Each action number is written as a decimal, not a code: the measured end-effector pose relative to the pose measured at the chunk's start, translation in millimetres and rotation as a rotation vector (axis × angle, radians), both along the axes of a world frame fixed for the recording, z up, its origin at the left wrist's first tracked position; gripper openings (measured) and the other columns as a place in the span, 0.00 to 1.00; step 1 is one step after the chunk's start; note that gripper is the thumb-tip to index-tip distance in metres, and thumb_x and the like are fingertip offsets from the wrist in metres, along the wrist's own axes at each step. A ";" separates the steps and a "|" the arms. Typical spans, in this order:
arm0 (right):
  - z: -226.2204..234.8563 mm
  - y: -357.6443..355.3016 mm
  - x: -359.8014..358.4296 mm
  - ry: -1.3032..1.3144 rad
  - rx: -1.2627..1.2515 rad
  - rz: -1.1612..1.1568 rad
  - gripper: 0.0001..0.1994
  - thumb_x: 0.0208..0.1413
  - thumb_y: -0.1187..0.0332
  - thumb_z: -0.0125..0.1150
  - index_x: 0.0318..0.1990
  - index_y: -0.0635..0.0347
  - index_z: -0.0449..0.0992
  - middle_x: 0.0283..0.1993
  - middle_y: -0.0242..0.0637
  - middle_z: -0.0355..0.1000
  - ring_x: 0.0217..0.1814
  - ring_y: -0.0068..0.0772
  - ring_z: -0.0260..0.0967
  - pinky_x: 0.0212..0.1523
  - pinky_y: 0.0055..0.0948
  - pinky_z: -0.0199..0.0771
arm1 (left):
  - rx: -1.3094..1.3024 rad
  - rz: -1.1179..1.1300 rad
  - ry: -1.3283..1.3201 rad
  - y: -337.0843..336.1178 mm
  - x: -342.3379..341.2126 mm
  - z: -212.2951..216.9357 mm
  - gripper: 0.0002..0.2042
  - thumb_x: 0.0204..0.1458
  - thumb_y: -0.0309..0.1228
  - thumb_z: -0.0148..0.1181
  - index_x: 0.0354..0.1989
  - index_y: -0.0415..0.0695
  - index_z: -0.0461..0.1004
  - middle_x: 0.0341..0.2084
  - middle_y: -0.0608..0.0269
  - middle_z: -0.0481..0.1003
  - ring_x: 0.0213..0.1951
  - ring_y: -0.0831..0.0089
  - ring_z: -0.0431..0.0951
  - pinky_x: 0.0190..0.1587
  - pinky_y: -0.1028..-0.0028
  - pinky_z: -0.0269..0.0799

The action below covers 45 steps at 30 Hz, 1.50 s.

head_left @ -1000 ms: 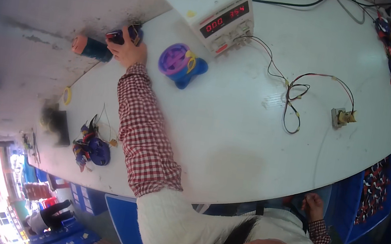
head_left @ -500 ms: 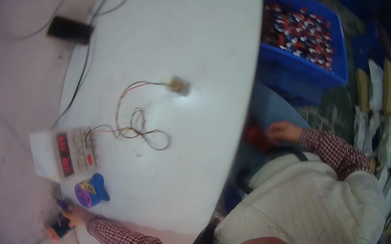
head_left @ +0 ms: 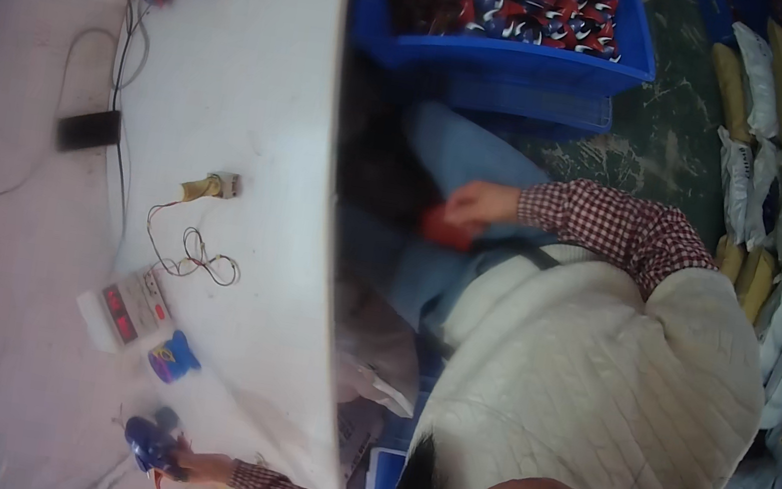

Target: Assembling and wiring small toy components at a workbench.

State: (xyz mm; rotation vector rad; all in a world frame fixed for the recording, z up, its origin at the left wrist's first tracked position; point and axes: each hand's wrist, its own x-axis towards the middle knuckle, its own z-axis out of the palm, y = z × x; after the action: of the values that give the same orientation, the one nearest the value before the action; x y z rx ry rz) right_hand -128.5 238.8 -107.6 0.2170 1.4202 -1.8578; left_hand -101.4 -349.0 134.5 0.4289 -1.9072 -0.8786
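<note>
Left hand [head_left: 198, 465] closed around a blue and red toy part [head_left: 151, 445] near the lower edge of the white table [head_left: 275, 75], long axis unclear. Beyond it a purple-blue tape roll [head_left: 173, 358], then a power supply [head_left: 126, 311] and coiled wires [head_left: 196, 261]. Right hand [head_left: 480, 204] off the table, fingers curled on a small red piece [head_left: 444, 229] in the lap, below the blue bin [head_left: 500, 53].

Red-and-white checked sleeve [head_left: 616, 228], white quilted vest [head_left: 592, 386], blue crate [head_left: 500, 58] upper centre, white table [head_left: 257, 123] left.
</note>
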 end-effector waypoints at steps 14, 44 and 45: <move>77.4 42.7 1.2 0.124 -0.627 0.074 0.37 0.45 0.38 0.63 0.53 0.59 0.66 0.51 0.41 0.66 0.47 0.38 0.68 0.38 0.36 0.78 | -0.565 -0.982 -0.578 407.4 32.0 -133.6 0.18 0.43 0.25 0.55 0.46 0.39 0.72 0.51 0.44 0.66 0.44 0.55 0.71 0.46 0.63 0.67; 10.6 39.2 -68.7 -0.148 -0.425 -0.260 0.22 0.48 0.51 0.64 0.38 0.62 0.74 0.38 0.35 0.71 0.40 0.25 0.69 0.44 0.22 0.69 | -0.786 -1.029 -0.817 411.0 -7.9 -96.2 0.26 0.34 0.27 0.69 0.49 0.47 0.73 0.55 0.46 0.58 0.52 0.50 0.64 0.51 0.60 0.65; 2.0 37.7 -75.1 -0.138 -0.406 -0.282 0.20 0.48 0.53 0.65 0.38 0.62 0.75 0.37 0.35 0.72 0.39 0.25 0.70 0.43 0.22 0.70 | -0.761 -0.965 -0.822 406.5 -1.8 -90.4 0.25 0.35 0.26 0.68 0.47 0.46 0.74 0.53 0.48 0.61 0.50 0.52 0.66 0.49 0.62 0.66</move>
State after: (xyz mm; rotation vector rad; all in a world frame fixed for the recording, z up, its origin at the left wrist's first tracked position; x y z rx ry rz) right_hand -203.6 276.4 -105.6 0.3468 0.9290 -2.2678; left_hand -103.2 57.5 44.1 -0.7884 -3.0833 -0.4491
